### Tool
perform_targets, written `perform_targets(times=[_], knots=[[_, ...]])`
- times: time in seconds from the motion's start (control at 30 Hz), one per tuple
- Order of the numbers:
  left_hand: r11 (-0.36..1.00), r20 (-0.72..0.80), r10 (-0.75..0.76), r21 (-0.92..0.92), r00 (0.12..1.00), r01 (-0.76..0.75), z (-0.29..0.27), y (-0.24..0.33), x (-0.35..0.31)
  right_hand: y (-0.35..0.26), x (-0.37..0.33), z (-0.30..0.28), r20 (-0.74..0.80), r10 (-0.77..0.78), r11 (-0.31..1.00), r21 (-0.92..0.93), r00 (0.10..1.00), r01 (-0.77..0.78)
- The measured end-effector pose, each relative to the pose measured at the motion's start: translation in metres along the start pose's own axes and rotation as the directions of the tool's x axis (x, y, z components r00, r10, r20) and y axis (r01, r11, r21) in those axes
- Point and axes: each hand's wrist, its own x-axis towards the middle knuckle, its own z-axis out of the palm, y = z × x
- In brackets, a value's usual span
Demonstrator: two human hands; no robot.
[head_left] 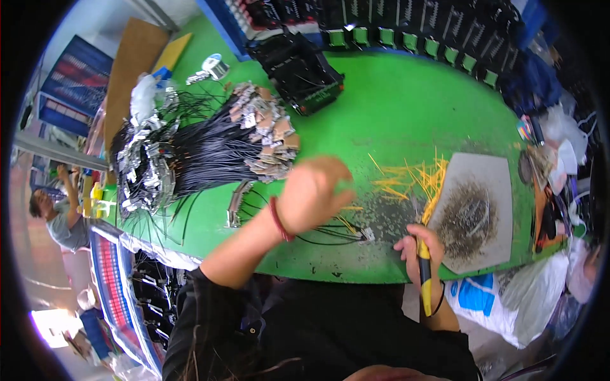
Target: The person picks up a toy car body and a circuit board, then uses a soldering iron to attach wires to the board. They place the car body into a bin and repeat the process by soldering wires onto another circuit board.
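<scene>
My right hand [434,242] is closed round the yellow and black handle of a soldering iron [425,270], whose cord hangs beside my wrist. Just beyond it lie loose yellow strands [413,181] and dark grit on the green table [387,95]. My left hand [311,195], a red band at its wrist, is raised over the table's middle. Motion blurs its curled fingers, so what they hold, if anything, is unclear. Black leads ending in a small connector [368,234] lie between my hands. Left of my left hand sits a short metal-ended piece [237,204].
A big bundle of black cables [213,149] fills the left side. Behind it stands a solder spool [215,66]. A black device with a green board [302,76] sits at the back, near racked black units [406,25]. A grit-covered grey mat [499,168] lies right. Another person [67,219] is far left.
</scene>
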Motion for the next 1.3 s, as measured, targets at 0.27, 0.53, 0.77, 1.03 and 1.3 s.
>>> perform_targets(times=[0.27,0.53,0.77,1.03,1.3], knots=[[0.855,-0.07,-0.268,0.442,0.961,0.271,-0.035,-0.099,0.086,0.019,0.009,0.015,0.016,-0.291,0.956,-0.031,0.956,0.292],[0.863,0.22,0.274,0.373,0.936,-0.34,-0.123,0.029,-0.005,-0.008,-0.007,-0.003,-0.201,-0.137,0.96,0.214,0.97,0.18],[0.577,0.566,0.503,0.343,0.653,-0.741,-0.137,0.046,-0.045,-0.113,0.13,0.002,0.202,-0.785,0.496,-0.361,0.585,0.79],[0.675,0.573,0.249,0.475,0.781,-0.564,-0.142,0.046,-0.047,-0.119,0.144,0.021,0.638,-0.55,0.305,-0.448,0.539,0.841],[0.773,0.149,-0.126,0.634,0.981,0.003,-0.072,0.046,-0.033,-0.127,0.109,0.042,0.54,-0.509,0.377,-0.559,0.67,0.738]])
